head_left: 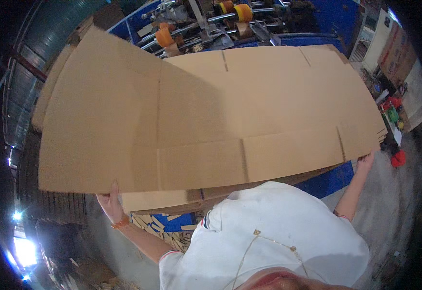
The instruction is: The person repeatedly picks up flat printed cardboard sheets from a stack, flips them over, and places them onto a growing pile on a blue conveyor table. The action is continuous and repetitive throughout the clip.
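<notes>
A large brown cardboard sheet (196, 111) with crease lines and short slots spans the space in front of me, its left part lifted and bent upward. My left hand (110, 202) grips its near edge toward the left, thumb on top and the other fingers hidden beneath. At the sheet's right near corner my right hand (364, 162) is closed on the edge, its fingers partly hidden. Beneath the held sheet, the edges of more cardboard sheets (172, 200) show.
Behind the sheet stands a blue machine with metal shafts (220, 18) and orange rollers (243, 12). Cardboard offcuts (148, 224) lie below on the left. Stacked cardboard (56, 208) stands farther left. Red and green items (393, 113) sit at the right.
</notes>
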{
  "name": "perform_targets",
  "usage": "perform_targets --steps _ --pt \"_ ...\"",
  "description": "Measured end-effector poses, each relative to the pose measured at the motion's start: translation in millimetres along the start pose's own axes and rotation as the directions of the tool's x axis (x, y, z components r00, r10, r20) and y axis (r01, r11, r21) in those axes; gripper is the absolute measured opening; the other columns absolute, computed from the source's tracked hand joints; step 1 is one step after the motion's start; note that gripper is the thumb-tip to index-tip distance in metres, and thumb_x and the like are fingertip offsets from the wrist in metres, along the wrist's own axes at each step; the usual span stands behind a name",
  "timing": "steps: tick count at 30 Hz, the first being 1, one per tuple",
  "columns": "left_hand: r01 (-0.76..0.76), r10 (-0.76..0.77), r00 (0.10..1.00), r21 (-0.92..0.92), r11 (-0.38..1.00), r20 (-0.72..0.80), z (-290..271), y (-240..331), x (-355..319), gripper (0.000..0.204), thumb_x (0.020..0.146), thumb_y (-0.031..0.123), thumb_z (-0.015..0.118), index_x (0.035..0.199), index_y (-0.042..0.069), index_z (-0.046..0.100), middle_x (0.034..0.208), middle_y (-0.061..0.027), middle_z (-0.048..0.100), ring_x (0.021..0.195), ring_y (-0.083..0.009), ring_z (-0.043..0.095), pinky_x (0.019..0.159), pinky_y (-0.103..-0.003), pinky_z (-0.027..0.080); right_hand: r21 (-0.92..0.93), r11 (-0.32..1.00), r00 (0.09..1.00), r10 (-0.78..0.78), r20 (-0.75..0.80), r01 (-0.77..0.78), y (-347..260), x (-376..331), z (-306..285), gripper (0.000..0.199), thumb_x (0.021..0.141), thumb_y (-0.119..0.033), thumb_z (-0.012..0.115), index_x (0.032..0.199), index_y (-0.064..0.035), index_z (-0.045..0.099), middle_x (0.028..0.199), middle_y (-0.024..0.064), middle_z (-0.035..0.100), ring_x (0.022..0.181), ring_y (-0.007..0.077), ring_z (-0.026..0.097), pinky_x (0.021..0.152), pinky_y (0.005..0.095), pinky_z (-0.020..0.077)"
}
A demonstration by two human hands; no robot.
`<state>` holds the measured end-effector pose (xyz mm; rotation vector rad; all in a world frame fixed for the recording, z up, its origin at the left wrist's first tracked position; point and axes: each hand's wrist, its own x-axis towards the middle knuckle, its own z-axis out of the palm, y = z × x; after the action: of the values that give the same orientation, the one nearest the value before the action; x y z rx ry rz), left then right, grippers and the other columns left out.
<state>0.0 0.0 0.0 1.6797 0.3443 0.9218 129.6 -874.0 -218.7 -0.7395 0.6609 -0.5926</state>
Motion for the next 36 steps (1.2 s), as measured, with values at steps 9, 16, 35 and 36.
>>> perform_targets --steps 9,16,35,36 --pt "-0.036 0.021 0.999 0.354 0.935 0.045 -11.7 -68.0 28.8 0.021 0.088 0.009 0.069 0.105 -0.002 0.064 0.097 -0.0057 0.067 0.082 -0.0115 0.058 0.072 -0.027 0.046 -0.053 0.951 0.947 -0.310 -0.083 0.306 63.8 -167.4 112.3 0.046 0.094 -0.025 0.060 0.129 0.0045 0.050 0.125 0.0158 0.059 0.111 0.0254 0.059 0.095 0.0407 0.0487" --pt "0.021 -0.040 0.998 0.310 0.951 0.056 36.6 -101.0 6.5 0.022 0.088 0.008 0.069 0.108 -0.002 0.065 0.103 -0.0057 0.068 0.091 -0.0122 0.060 0.080 -0.027 0.048 -0.455 0.148 0.437 -0.636 0.636 0.878 101.4 -188.7 189.3 0.026 0.087 -0.009 0.066 0.110 0.0033 0.064 0.114 0.0176 0.066 0.099 0.0291 0.065 0.088 0.0367 0.0504" --pt "-0.757 0.073 0.484 0.375 0.535 0.872 174.2 -99.0 -46.0 0.075 0.071 -0.009 0.056 0.140 0.019 0.048 0.148 -0.0135 0.039 0.136 -0.0348 0.037 0.109 -0.057 0.028 0.200 -0.210 -0.163 0.183 0.970 0.957 151.5 -233.1 252.8 0.058 0.062 -0.002 0.066 0.119 -0.0138 0.064 0.129 0.0070 0.059 0.118 0.0287 0.055 0.094 0.0418 0.0500" --pt "-0.754 0.069 0.483 0.375 0.539 0.873 176.1 -96.8 -45.0 0.076 0.070 -0.008 0.057 0.141 0.020 0.046 0.149 -0.0134 0.037 0.137 -0.0344 0.035 0.109 -0.057 0.027 0.193 -0.209 -0.152 0.199 0.968 0.959 150.4 -233.0 254.8 0.058 0.063 -0.002 0.067 0.119 -0.0138 0.064 0.129 0.0074 0.058 0.119 0.0290 0.054 0.096 0.0423 0.0484"
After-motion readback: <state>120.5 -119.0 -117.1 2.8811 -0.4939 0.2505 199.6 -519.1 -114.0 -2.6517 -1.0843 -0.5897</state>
